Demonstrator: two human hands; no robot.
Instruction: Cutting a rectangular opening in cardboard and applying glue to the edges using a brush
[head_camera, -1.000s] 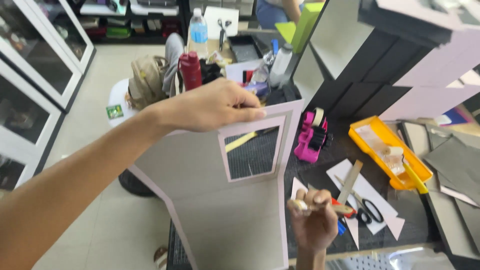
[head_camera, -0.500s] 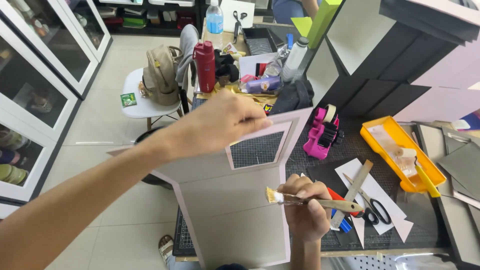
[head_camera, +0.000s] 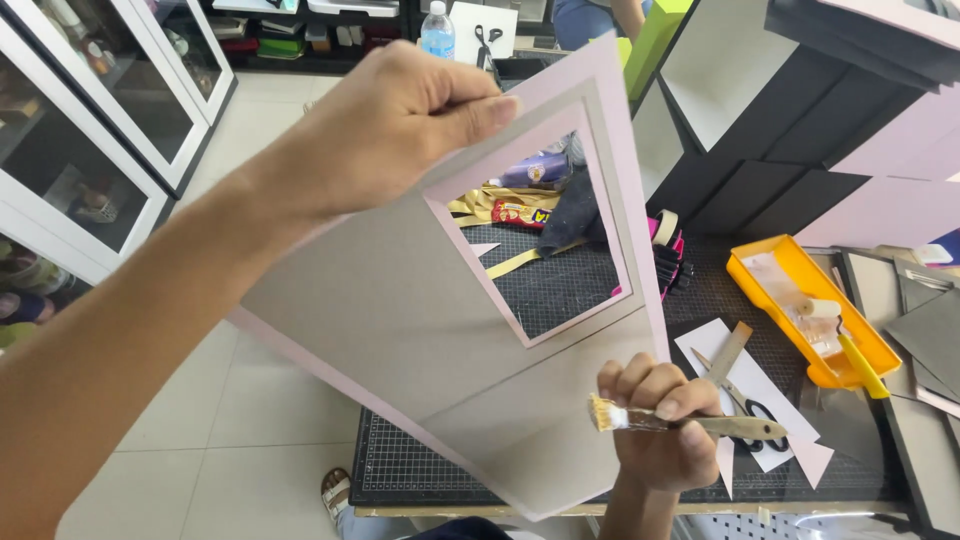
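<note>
My left hand (head_camera: 385, 125) grips the top edge of a large grey cardboard panel (head_camera: 400, 320) with pink borders and a rectangular window cut in it, holding it tilted above the table. My right hand (head_camera: 660, 420) is closed around a small wooden-handled brush (head_camera: 690, 422). Its pale bristles point left and lie against the panel's lower right part.
A black gridded cutting mat (head_camera: 560, 285) covers the table. A yellow tray (head_camera: 810, 305) with a small paint roller sits at the right. Scissors (head_camera: 750, 410) lie on white paper scraps, with dark and pink boards beyond. Glass-door cabinets (head_camera: 90, 130) stand at the left.
The panel has been lifted and swung closer to my face, now filling the view. My right hand has kept the brush and brought its bristles to the panel's lower part.
</note>
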